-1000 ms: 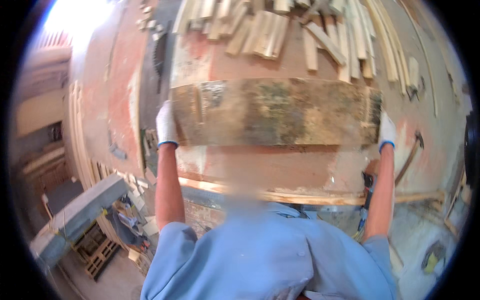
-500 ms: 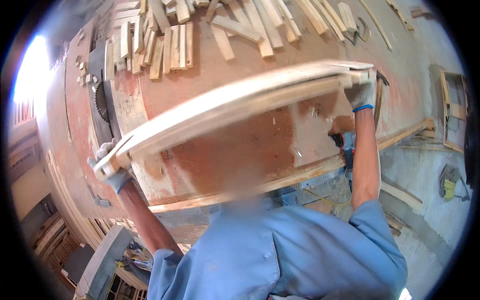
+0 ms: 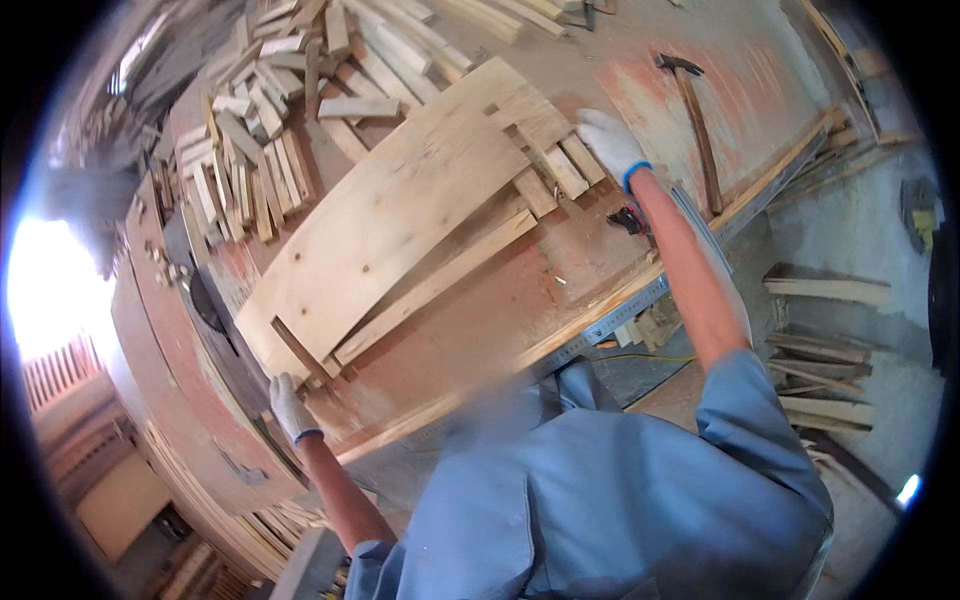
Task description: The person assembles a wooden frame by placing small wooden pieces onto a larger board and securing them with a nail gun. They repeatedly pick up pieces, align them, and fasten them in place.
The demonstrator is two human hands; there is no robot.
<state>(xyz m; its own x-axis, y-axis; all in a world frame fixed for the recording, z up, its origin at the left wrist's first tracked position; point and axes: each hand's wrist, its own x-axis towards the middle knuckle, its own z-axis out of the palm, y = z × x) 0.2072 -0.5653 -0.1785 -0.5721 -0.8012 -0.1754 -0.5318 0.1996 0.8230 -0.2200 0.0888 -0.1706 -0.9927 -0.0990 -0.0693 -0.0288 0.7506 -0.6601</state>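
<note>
A curved plywood panel on a wooden frame [image 3: 390, 200] lies flat on the workbench, slanting from lower left to upper right. Slots show near both its ends, and frame strips stick out along the near side. My left hand [image 3: 290, 408], in a pale glove, rests against the panel's lower-left end with its fingers stretched out. By the upper-right end is my right hand [image 3: 610, 143], gloved with a blue cuff, fingers extended and not wrapped round the wood. A power tool [image 3: 628, 220] lies partly hidden behind my right forearm.
A hammer [image 3: 695, 130] lies on the bench [image 3: 460, 300] to the right. Many short wood strips [image 3: 270, 100] are heaped at the far left. A circular saw blade [image 3: 205, 305] stands out of the bench at left. A metal ruler [image 3: 625, 308] runs along the near edge.
The panel has gone from raised and tilted between both hands to lying flat on the bench, top face up. Both hands have loosened from its ends. The view has turned.
</note>
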